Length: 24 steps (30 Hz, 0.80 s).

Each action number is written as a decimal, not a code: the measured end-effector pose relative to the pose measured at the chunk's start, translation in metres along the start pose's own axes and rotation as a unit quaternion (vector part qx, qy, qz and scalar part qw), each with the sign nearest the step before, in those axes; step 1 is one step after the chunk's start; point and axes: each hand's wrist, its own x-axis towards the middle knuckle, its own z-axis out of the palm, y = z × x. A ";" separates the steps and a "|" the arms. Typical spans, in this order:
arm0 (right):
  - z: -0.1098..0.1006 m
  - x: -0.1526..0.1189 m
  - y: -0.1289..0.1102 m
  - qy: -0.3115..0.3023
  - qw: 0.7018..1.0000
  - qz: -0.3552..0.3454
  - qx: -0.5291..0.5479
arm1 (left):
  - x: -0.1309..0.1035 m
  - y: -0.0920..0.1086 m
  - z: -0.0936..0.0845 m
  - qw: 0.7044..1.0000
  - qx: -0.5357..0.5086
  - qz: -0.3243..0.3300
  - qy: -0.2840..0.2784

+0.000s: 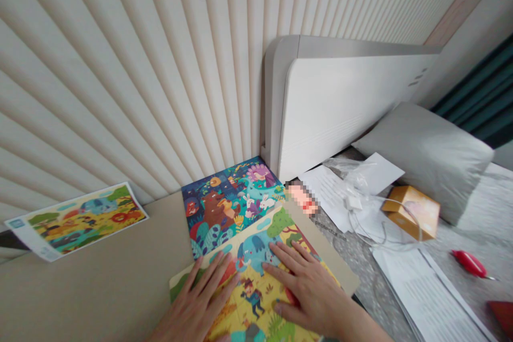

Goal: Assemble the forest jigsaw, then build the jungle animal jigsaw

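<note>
A colourful savanna jigsaw puzzle [256,256] with an elephant lies on a beige table [100,278] at the bottom centre. My left hand [200,304] rests flat on its left part, fingers spread. My right hand [308,288] lies flat on its right part, fingertips near the elephant. Behind it, partly covered, lies a second puzzle [228,200] with a dark blue forest scene. Neither hand holds anything.
A printed picture sheet [76,222] leans at the ribbed wall on the left. To the right is a bed with a white headboard [340,101], grey pillow [428,155], papers [420,288], a white cable [360,208], a small orange box [412,211] and a red object [468,263].
</note>
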 end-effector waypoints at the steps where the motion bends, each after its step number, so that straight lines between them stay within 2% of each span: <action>1: -0.002 -0.001 0.000 0.000 1.000 0.002 0.000 | 0.003 0.001 0.001 1.000 -0.002 -0.002 -0.003; 5: -0.020 -0.007 0.004 0.011 1.000 -0.019 0.015 | 0.011 0.005 0.002 0.999 -0.015 -0.028 -0.021; 7: -0.035 -0.006 0.022 0.035 0.999 -0.029 0.030 | 0.013 0.005 0.003 0.999 -0.019 -0.026 -0.015; 9: -0.049 0.003 0.059 0.114 0.993 0.019 0.028 | 0.014 0.004 0.004 1.000 -0.017 -0.021 -0.009; 11: -0.057 0.021 0.111 0.202 0.976 0.082 -0.005 | 0.014 0.003 0.005 1.000 -0.015 -0.024 -0.002; 12: -0.058 0.033 0.140 0.205 0.973 0.099 -0.030 | 0.014 0.003 0.006 1.000 -0.015 -0.026 0.002; 14: -0.053 0.057 0.194 0.151 0.978 0.120 -0.084 | 0.014 0.001 0.010 0.999 -0.011 -0.026 0.016; 16: -0.043 0.079 0.236 0.085 0.980 0.136 -0.119 | 0.014 -0.001 0.016 0.999 0.001 -0.016 0.035; 17: -0.037 0.088 0.250 0.079 0.979 0.141 -0.122 | 0.014 -0.002 0.020 0.999 0.009 -0.009 0.043; 20: -0.023 0.104 0.275 0.078 0.978 0.149 -0.125 | 0.015 -0.004 0.031 0.998 0.024 0.002 0.061; 24: -0.014 0.110 0.287 0.082 0.976 0.159 -0.124 | 0.014 -0.005 0.038 0.998 0.027 -0.003 0.059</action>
